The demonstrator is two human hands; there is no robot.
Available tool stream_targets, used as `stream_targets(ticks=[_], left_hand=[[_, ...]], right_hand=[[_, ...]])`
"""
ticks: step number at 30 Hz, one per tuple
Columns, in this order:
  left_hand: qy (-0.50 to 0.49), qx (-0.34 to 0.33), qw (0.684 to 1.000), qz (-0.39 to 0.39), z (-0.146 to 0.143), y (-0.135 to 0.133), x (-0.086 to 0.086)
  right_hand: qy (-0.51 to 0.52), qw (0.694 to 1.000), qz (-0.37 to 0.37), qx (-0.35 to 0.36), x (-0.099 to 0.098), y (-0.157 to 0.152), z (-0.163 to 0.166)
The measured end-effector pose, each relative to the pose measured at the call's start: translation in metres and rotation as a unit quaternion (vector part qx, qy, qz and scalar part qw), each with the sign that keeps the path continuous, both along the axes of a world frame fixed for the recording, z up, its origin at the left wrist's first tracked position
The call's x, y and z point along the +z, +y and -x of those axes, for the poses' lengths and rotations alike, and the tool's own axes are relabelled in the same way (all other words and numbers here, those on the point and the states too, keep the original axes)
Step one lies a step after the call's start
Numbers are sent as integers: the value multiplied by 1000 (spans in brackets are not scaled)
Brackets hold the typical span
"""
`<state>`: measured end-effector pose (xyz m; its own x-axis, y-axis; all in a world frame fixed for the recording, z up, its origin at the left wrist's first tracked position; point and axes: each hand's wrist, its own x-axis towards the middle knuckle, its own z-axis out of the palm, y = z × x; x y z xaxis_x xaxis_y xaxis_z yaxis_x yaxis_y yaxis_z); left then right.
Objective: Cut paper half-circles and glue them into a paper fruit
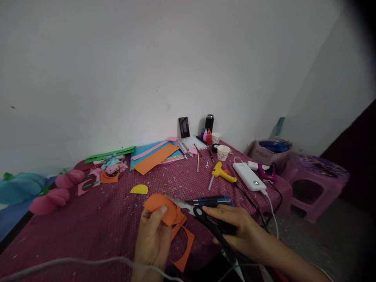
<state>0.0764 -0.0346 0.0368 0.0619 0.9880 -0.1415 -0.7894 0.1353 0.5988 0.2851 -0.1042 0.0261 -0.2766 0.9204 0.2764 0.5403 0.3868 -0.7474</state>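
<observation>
My left hand (pixel 154 237) pinches a rounded piece of orange paper (pixel 161 205) between thumb and fingers. Black-handled scissors (pixel 202 218) are in my right hand (pixel 239 227), their blades pointing left at the upper right edge of the paper. Whether the blades close on the paper is hard to tell. An orange paper offcut (pixel 185 252) with a curved cut-out hangs or lies just below the held piece; its support is hidden. Behind the scissors lies a blue and black tool (pixel 213 201), possibly a cutter. A yellow half-round paper piece (pixel 139 189) rests left of the scissors' tips.
A yellow glue gun (pixel 223 173), paper cup (pixel 223 152) and white power bank (pixel 249 176) with cables occupy the right side. Coloured paper sheets (pixel 157 158) lie at the back. Pink and blue paper pumpkins (pixel 49 200) are at the left. A cable (pixel 96 260) crosses the foreground.
</observation>
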Motion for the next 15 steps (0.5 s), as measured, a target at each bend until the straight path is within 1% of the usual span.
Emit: stream_targets(ticks=[2,6,8,12,15], left_hand=[[-1,3,1000,3,0,0,1],[3,11,1000,4,1,-1,4],[12,16,1000,5,1,-2,6],[22,24,999,7,0,-4,9],[26,5,1000,-14,0,-4,7]], right_hand=[[28,999,19,-1,0,1,0],[117,991,67,-9,7,2,-1],[129,988,82,-11,11,2,-2],[54,996,70,-22,13,0,-3],[6,998,60,-21,11,-2,-2]])
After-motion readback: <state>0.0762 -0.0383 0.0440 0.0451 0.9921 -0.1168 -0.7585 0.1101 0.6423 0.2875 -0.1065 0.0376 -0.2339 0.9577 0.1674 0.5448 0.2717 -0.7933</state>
